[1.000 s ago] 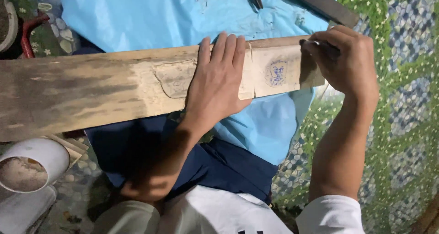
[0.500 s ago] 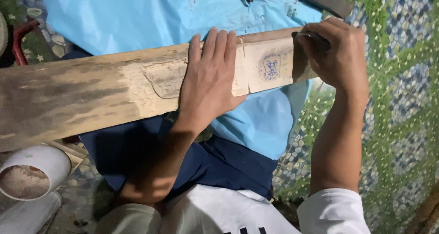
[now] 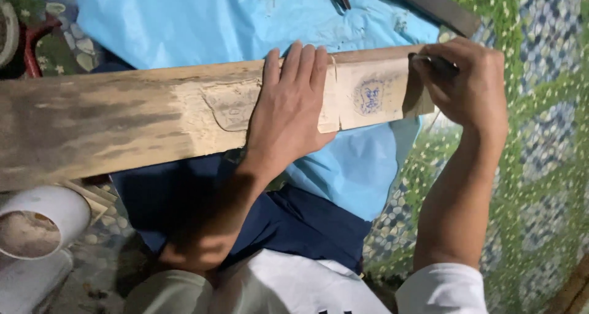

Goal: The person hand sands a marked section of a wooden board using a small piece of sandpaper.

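Left hand [image 3: 288, 114] flat, fingers spread, pinning wooden plank [image 3: 123, 124] mid-frame — right hand [image 3: 469, 84] clenched on thin dark tool [image 3: 432, 62] at right end; advise steady downward pressure, short controlled strokes.

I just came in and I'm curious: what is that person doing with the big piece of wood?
A person is working on a long wooden plank laid across their lap. The left hand lies flat on it, pressing it down. The right hand holds a thin dark tool against the plank's end, beside a blue round mark. A light blue sheet lies underneath.
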